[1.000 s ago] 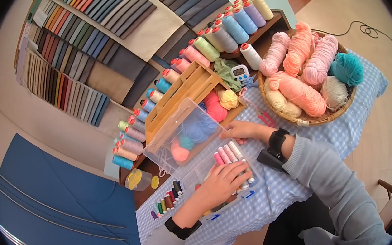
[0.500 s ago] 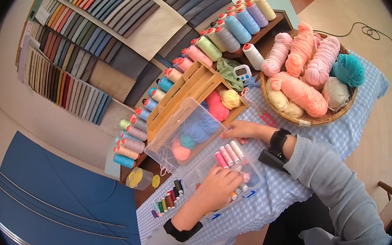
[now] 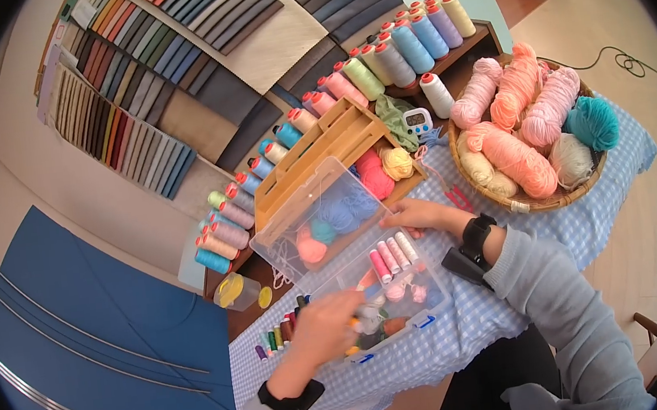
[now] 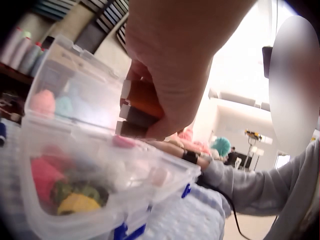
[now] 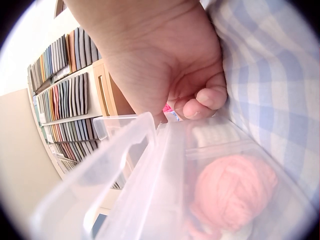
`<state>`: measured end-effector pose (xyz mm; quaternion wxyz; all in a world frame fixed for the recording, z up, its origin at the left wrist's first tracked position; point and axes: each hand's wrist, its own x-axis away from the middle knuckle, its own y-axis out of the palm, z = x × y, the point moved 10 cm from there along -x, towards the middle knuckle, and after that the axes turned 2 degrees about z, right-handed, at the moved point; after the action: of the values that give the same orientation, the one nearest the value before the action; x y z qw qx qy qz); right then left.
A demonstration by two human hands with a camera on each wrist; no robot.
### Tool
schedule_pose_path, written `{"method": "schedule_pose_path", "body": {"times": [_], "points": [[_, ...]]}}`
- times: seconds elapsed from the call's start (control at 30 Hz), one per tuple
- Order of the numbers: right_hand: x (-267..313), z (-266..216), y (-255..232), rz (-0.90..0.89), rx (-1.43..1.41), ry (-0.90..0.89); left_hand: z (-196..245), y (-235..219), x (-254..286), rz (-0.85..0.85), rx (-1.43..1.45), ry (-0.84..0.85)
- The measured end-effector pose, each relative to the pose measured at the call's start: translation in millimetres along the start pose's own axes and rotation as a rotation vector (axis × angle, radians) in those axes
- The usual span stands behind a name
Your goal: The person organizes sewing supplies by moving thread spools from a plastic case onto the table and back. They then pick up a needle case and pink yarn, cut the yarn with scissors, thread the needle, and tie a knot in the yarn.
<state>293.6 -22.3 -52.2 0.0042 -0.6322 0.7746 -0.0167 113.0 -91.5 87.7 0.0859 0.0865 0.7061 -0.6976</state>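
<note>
A clear plastic box (image 3: 444,295) lies on the cloth with its lid (image 3: 287,233) raised. Several pink and white thread spools (image 3: 386,261) stand in its far right compartment, with small pink yarn balls (image 3: 396,292) nearer the front. Over the box's left part, my left hand (image 3: 326,329) grips several spools: an orange spool (image 4: 144,99), a grey spool (image 4: 139,117) and a brown spool (image 4: 131,130) show stacked in the left wrist view. My right hand (image 3: 419,215) holds the box's back right corner by the hinge, its fingers (image 5: 212,98) curled at the edge.
Dark and coloured spools (image 3: 278,337) line the cloth left of the box. Behind the lid is a wooden rack (image 3: 323,153) with yarn balls. A wicker basket (image 3: 532,203) of yarn sits right, and thread cones (image 3: 393,62) fill the back shelf.
My left hand has lifted spools out of the box's front right part and moved left with them. The right hand stays at the box corner; the head view has shifted slightly.
</note>
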Motion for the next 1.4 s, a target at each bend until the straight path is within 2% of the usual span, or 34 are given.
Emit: {"method": "schedule_pose_path", "body": {"times": [0.07,0.13,0.2,0.23,0.3,0.33,0.4,0.43,0.5,0.53,0.6,0.63,0.67,0.73,0.8,0.87,0.93,1.0,1.03,1.1,1.13,1.2,1.23,1.3,1.33,1.4], "points": [[-3.0,3.9,-0.5,0.000,-0.003,-0.003,-29.4,-30.6,8.8,0.092,0.100,-0.204],[-2.4,3.4,1.4,-0.009,-0.003,-0.006,-59.8,-52.5,24.2,0.109,0.050,-0.395],[0.8,0.0,0.8,0.000,-0.011,0.009,-101.3,-68.5,51.7,0.168,-0.092,-0.515],[1.0,-1.0,1.6,-0.006,-0.011,0.009,-116.8,-72.1,63.1,0.168,-0.094,-0.521],[1.8,-0.8,0.7,-0.001,0.000,0.012,-157.8,-89.0,97.3,0.246,-0.223,-0.686],[1.0,0.4,0.9,-0.004,0.002,0.012,-172.9,-90.9,111.9,0.248,-0.223,-0.689],[-1.5,0.3,-0.3,0.006,0.020,-0.012,-214.4,-90.5,157.4,0.238,-0.213,-0.861],[0.0,-1.8,0.5,0.000,0.025,-0.013,-230.9,-88.3,176.8,0.243,-0.214,-0.867],[4.0,-7.6,0.8,0.007,-0.007,-0.020,-274.5,-67.2,231.5,0.136,-0.114,-1.092],[3.2,-7.1,1.6,-0.001,-0.003,-0.022,-281.7,-64.5,245.4,0.141,-0.115,-1.100],[2.5,-6.5,0.4,0.002,-0.018,-0.032,-306.5,-39.3,294.1,0.071,0.063,-1.329],[1.8,-5.9,0.8,-0.003,-0.014,-0.033,-329.2,-21.3,322.6,0.040,0.120,-1.357],[1.0,-5.0,0.2,0.002,-0.009,-0.034,-328.1,-16.2,328.6,0.044,0.122,-1.361],[0.0,-4.1,-0.8,0.005,-0.001,-0.035,-322.2,21.5,342.2,-0.064,0.417,-1.438],[-0.7,-2.7,-1.5,0.010,0.008,-0.024,-325.6,36.5,350.7,-0.103,0.357,-1.458],[-0.4,-2.6,-1.6,0.009,0.005,-0.024,-334.2,38.0,354.7,0.163,0.422,-1.481],[-0.2,-1.6,-0.9,0.006,0.002,-0.021,-335.6,47.4,352.1,0.160,0.487,-1.443],[-0.4,-0.5,0.0,0.012,0.004,0.000,-335.4,37.8,339.2,0.168,0.292,-1.315],[0.6,-1.4,0.4,0.008,0.005,0.001,-336.0,37.4,335.4,0.168,0.293,-1.319],[3.1,-3.9,1.0,-0.013,-0.025,0.002,-337.3,30.9,320.9,0.026,0.046,-1.282],[2.8,-4.4,0.9,-0.013,-0.025,0.001,-335.8,30.3,316.2,0.027,0.045,-1.282],[2.5,-3.8,0.8,-0.012,-0.005,0.009,-326.6,15.9,316.3,0.071,-0.106,-1.379],[2.9,-4.1,1.3,-0.015,-0.004,0.008,-343.0,27.2,331.7,0.074,-0.106,-1.381],[3.8,-6.3,1.2,-0.007,-0.006,0.005,-389.6,54.7,379.9,0.243,-0.002,-1.391],[3.0,-6.5,1.2,-0.009,-0.005,0.003,-387.0,55.1,382.4,0.246,-0.003,-1.393],[1.8,-0.8,0.4,-0.008,0.007,0.045,-374.2,42.2,384.1,0.361,-0.113,-1.398]]}}
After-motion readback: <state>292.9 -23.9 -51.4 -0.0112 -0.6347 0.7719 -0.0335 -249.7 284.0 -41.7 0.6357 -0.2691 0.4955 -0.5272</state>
